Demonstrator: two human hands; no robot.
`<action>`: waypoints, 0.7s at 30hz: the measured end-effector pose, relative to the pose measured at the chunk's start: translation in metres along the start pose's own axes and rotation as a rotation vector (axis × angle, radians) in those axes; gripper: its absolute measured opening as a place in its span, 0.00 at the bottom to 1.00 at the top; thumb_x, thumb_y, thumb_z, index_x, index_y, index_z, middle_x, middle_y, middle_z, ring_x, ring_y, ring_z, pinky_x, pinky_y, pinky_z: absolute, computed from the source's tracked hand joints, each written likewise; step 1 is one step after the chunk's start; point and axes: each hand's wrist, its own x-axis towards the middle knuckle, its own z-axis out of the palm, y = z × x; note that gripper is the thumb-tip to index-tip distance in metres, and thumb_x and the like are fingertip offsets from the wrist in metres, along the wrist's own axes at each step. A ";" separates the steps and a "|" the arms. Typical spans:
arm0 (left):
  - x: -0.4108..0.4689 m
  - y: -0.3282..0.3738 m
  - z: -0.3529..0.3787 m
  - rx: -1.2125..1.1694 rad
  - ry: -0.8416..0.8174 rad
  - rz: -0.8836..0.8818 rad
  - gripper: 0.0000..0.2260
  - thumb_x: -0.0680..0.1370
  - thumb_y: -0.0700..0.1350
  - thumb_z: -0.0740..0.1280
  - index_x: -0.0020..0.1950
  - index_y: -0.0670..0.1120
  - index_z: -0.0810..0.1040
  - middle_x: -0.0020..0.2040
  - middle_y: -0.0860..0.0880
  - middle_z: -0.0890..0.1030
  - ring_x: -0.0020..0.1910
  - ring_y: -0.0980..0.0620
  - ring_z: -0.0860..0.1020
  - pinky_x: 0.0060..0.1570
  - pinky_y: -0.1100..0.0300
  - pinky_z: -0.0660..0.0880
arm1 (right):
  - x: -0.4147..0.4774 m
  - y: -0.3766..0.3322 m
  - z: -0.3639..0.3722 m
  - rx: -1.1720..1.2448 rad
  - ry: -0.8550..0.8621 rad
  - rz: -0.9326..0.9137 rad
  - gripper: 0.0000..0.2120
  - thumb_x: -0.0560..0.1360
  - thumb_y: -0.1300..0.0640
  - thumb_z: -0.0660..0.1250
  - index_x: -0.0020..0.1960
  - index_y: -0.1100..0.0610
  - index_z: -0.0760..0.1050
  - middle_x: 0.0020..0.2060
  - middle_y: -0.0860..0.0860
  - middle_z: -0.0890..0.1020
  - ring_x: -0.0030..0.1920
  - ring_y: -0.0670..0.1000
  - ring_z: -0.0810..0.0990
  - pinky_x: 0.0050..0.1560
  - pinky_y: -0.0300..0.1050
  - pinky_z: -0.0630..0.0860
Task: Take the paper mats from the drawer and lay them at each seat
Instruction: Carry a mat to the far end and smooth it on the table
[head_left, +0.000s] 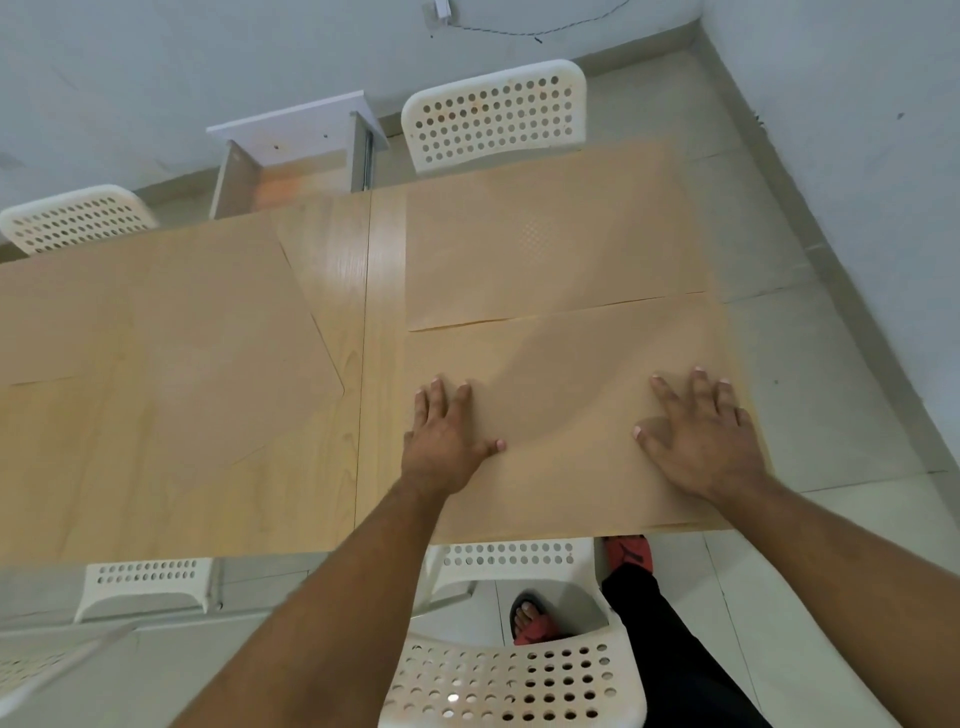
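Observation:
A brown paper mat lies on the near right part of the wooden table. My left hand presses flat on its left edge and my right hand presses flat on its right side, fingers spread. A second mat lies just beyond it at the far right seat. More mats cover the left half: one at the far left and one at the near left, overlapping. The open white drawer sticks out past the far table edge.
White perforated chairs stand at the far right, far left, near left and near right. My feet in red sandals are on the tiled floor. Walls close the room's corner at the right.

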 end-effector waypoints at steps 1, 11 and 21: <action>0.000 0.000 0.000 0.002 0.002 -0.001 0.45 0.71 0.70 0.67 0.79 0.58 0.46 0.82 0.49 0.40 0.80 0.43 0.40 0.70 0.33 0.61 | 0.000 0.000 0.000 0.004 0.000 0.000 0.36 0.78 0.31 0.50 0.80 0.41 0.42 0.81 0.57 0.43 0.79 0.65 0.45 0.76 0.61 0.52; 0.003 0.000 -0.004 0.007 -0.003 -0.005 0.45 0.71 0.69 0.67 0.80 0.57 0.47 0.82 0.49 0.40 0.80 0.43 0.40 0.70 0.34 0.61 | 0.002 -0.001 0.000 0.010 0.010 0.001 0.36 0.77 0.31 0.50 0.80 0.41 0.42 0.81 0.57 0.44 0.79 0.65 0.46 0.76 0.62 0.52; -0.003 0.022 -0.010 0.001 0.126 0.024 0.36 0.76 0.69 0.59 0.79 0.54 0.56 0.82 0.46 0.50 0.80 0.45 0.47 0.71 0.37 0.61 | -0.001 -0.004 -0.013 0.051 0.106 -0.003 0.33 0.79 0.36 0.50 0.81 0.45 0.49 0.80 0.59 0.50 0.79 0.63 0.50 0.76 0.61 0.56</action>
